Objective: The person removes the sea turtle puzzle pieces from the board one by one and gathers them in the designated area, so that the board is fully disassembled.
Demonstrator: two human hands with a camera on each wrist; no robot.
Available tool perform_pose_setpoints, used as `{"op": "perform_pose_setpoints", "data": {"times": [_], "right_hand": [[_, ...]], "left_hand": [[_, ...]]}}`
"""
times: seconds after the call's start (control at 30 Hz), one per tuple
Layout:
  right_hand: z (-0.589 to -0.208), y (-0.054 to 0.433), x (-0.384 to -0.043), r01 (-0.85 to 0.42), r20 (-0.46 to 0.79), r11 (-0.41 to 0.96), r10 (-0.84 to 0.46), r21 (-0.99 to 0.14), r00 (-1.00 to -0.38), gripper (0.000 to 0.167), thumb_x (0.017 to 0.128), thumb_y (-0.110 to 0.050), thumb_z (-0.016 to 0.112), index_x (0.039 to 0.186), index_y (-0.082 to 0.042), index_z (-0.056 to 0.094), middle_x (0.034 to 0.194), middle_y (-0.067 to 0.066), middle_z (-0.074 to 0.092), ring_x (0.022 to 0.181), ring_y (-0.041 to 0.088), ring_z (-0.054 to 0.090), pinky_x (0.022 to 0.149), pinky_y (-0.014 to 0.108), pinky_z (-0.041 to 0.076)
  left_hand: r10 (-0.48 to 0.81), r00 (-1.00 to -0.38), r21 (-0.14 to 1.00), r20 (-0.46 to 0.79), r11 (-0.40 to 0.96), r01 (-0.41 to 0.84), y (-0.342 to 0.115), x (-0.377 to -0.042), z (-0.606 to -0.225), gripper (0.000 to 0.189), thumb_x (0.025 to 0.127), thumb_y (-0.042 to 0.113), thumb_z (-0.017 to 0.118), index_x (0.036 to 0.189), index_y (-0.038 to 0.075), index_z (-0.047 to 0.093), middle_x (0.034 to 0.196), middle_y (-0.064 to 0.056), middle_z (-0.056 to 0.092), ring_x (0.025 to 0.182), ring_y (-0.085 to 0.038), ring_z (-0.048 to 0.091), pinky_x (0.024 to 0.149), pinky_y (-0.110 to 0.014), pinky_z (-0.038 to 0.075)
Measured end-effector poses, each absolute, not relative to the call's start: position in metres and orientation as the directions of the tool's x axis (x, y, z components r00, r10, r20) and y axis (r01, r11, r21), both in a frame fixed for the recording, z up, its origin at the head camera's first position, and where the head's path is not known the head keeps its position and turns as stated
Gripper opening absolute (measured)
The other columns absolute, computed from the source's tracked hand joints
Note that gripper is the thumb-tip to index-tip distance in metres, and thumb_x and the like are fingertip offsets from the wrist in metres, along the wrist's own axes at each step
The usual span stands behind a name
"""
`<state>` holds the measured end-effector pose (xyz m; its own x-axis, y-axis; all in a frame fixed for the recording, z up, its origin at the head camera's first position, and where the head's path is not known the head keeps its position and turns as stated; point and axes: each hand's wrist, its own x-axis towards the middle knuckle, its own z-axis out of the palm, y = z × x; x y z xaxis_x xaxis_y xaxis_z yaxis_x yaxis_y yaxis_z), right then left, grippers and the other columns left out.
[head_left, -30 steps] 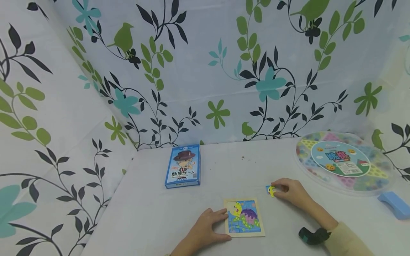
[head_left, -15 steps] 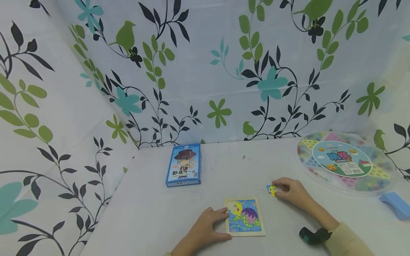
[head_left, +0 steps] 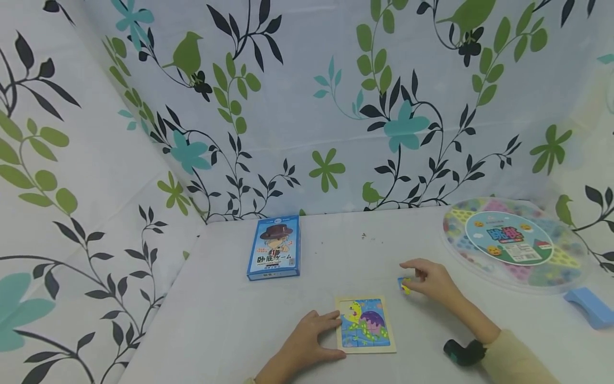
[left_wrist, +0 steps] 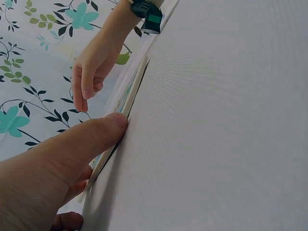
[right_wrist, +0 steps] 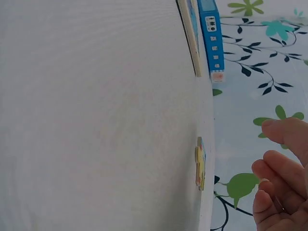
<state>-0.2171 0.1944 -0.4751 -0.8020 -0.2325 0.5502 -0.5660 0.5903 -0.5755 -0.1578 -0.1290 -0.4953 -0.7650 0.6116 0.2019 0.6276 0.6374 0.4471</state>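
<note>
A framed jigsaw puzzle (head_left: 366, 325) with a yellow-green animal and purple shell lies flat on the table in the head view. My left hand (head_left: 309, 338) holds its near left corner, thumb at the near edge and fingers at the left edge. In the left wrist view, the thumb (left_wrist: 113, 126) touches the frame's side. A loose blue and yellow puzzle piece (head_left: 404, 285) lies on the table right of the frame. My right hand (head_left: 434, 280) hovers over that piece with spread fingers. The right wrist view shows the piece (right_wrist: 200, 163) apart from the fingers (right_wrist: 284, 132).
A blue card-game box (head_left: 275, 248) lies behind the puzzle, to the left. At the back right rests a round clear case (head_left: 571, 256) with a printed label. A light-blue plastic object (head_left: 591, 308) sits at the right. A patterned cloth (head_left: 288, 106) hangs behind the table.
My right hand has let go of the loose piece, and its index finger has lifted away. The left hand and the framed puzzle stay put.
</note>
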Motion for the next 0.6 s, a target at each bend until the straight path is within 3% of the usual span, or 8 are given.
{"op": "perform_pose_setpoints", "data": {"times": [0.2, 0.43, 0.6], "right_hand": [[-0.463, 0.179, -0.215, -0.604, 0.571, 0.565, -0.263, -0.562, -0.777, 0.031, 0.063, -0.002, 0.077, 0.093, 0.002, 0.066, 0.081, 0.009, 0.061, 0.055, 0.011, 0.043, 0.046, 0.021, 0.035], [-0.454, 0.158, -0.213, -0.6, 0.536, 0.535, -0.292, -0.595, -0.792, 0.03, 0.068, -0.006, 0.075, 0.096, -0.002, 0.066, 0.089, 0.007, 0.063, 0.06, 0.017, 0.047, 0.051, 0.022, 0.04], [-0.449, 0.143, -0.21, -0.586, 0.51, 0.504, -0.297, -0.634, -0.807, 0.028, 0.069, -0.007, 0.074, 0.096, -0.003, 0.067, 0.09, 0.008, 0.063, 0.062, 0.02, 0.048, 0.052, 0.023, 0.041]], "left_hand": [[0.622, -0.754, 0.435, 0.213, 0.63, 0.643, -0.129, -0.158, -0.495, 0.065, 0.071, 0.06, 0.061, 0.118, 0.016, 0.06, 0.125, 0.006, 0.051, 0.084, -0.002, 0.042, 0.075, -0.021, 0.037], [0.632, -0.742, 0.423, 0.222, 0.623, 0.658, -0.128, -0.157, -0.496, 0.063, 0.072, 0.06, 0.06, 0.118, 0.017, 0.059, 0.126, 0.005, 0.05, 0.098, -0.009, 0.048, 0.085, -0.031, 0.039], [0.645, -0.732, 0.409, 0.221, 0.62, 0.67, -0.128, -0.158, -0.495, 0.061, 0.073, 0.059, 0.059, 0.118, 0.017, 0.06, 0.126, 0.005, 0.05, 0.093, -0.007, 0.048, 0.082, -0.029, 0.039]]}}
